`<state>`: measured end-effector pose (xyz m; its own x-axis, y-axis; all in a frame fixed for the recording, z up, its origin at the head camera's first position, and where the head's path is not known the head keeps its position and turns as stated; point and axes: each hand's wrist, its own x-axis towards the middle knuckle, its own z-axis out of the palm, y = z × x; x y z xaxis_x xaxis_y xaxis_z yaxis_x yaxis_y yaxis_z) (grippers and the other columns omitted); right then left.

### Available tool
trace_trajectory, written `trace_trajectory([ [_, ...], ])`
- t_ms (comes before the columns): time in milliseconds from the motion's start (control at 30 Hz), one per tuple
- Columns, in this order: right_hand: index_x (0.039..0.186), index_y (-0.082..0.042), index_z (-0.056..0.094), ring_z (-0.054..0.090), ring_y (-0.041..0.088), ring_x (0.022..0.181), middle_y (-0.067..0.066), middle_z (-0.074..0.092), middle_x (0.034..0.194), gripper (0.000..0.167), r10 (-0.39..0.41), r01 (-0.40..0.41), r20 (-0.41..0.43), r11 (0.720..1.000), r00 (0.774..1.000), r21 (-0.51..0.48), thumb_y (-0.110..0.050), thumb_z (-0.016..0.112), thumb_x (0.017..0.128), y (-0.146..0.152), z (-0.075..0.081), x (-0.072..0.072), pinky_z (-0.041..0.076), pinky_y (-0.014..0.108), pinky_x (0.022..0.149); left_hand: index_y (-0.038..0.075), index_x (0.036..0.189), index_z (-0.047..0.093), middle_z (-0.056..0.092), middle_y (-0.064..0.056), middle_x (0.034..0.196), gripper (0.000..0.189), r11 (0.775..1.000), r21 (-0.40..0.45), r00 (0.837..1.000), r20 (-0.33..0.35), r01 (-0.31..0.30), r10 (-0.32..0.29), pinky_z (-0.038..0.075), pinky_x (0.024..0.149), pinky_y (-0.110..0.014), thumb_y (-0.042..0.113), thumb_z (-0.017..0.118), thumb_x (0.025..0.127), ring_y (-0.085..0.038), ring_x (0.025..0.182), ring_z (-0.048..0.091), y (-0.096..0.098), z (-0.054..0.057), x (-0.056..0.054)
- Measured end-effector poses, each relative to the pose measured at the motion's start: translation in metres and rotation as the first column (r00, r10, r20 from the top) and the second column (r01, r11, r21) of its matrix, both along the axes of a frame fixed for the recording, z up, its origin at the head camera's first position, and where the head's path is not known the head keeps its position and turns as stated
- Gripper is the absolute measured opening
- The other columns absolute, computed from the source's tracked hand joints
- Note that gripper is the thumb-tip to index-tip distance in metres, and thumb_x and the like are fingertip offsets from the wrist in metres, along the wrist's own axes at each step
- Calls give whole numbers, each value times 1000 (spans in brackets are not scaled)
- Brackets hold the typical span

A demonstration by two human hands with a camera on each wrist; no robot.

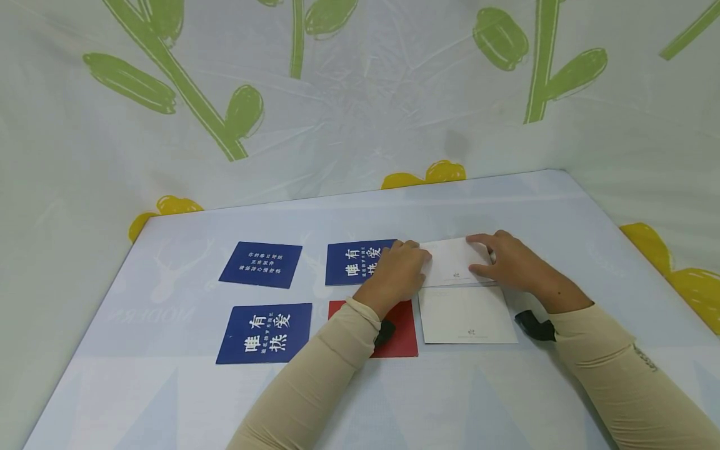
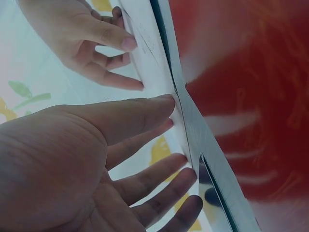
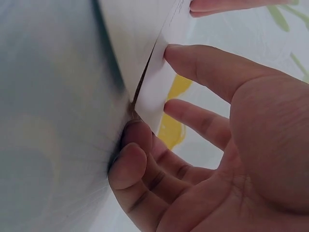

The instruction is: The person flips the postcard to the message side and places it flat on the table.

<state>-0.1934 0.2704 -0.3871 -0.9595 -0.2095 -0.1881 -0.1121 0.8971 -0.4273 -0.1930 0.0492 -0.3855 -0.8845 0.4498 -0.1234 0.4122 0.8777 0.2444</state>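
My left hand (image 1: pixel 395 272) touches the left end of the upper white card (image 1: pixel 450 257) with its fingertips, which are nearly straight in the left wrist view. At the card's opposite end, my right hand (image 1: pixel 517 267) rests thumb and index fingertip on its face; the right wrist view shows the other fingers bent beside its edge. The card lies flat with a small printed mark near its lower edge. Directly below it is another white card (image 1: pixel 468 317). Under the left forearm a red card (image 1: pixel 406 331) is partly covered. The left hand partly hides a blue card (image 1: pixel 342 265) with white characters.
Two more blue cards lie to the left, one upper (image 1: pixel 261 265) and one lower (image 1: pixel 242 342). A pale printed cloth covers the table (image 1: pixel 169 387), with a white, leaf-patterned sheet (image 1: pixel 360 119) behind. Dark wrist devices (image 1: pixel 535 326) sit by both sleeves.
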Motion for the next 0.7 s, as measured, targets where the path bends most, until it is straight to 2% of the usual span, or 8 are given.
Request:
trace_trajectory([
  [167,146,-4,48,52,31,87,27,50,112,67,-13,13,0,1000,1000,26,-25,76,89,-1,-2,1,51,33,69,21,140,60,55,-3,147,44,1000,-3,1000,2,-7,7,38,116,-47,24,66,96,-25,136,48,0,-1,0],
  [267,146,-5,49,54,37,96,31,48,121,66,-20,20,4,999,1000,42,-26,76,89,-2,-2,2,57,46,80,22,140,60,55,-3,147,44,1000,-6,1000,3,-8,8,37,116,-48,24,65,97,-25,137,47,0,-1,0],
  [400,145,-6,52,54,46,109,33,42,134,63,-2,3,-10,998,1000,63,-27,75,90,-2,-4,2,53,60,92,22,140,60,54,-3,148,43,1000,-15,1000,4,-8,8,37,116,-49,24,65,97,-25,138,47,0,0,0],
  [533,140,-7,58,54,47,118,30,44,141,55,42,-39,-43,996,998,74,-24,74,90,-2,-4,2,51,61,95,23,140,60,54,-3,148,43,1000,-21,1000,5,-9,9,37,116,-49,24,65,97,-25,138,47,0,0,1],
  [700,133,-9,65,55,45,122,25,52,138,44,82,-78,-60,995,995,67,-18,73,91,-4,-3,5,51,57,97,24,140,60,55,-2,148,44,1000,-28,1000,8,-7,8,37,116,-48,25,66,96,-25,137,47,0,1,2],
])
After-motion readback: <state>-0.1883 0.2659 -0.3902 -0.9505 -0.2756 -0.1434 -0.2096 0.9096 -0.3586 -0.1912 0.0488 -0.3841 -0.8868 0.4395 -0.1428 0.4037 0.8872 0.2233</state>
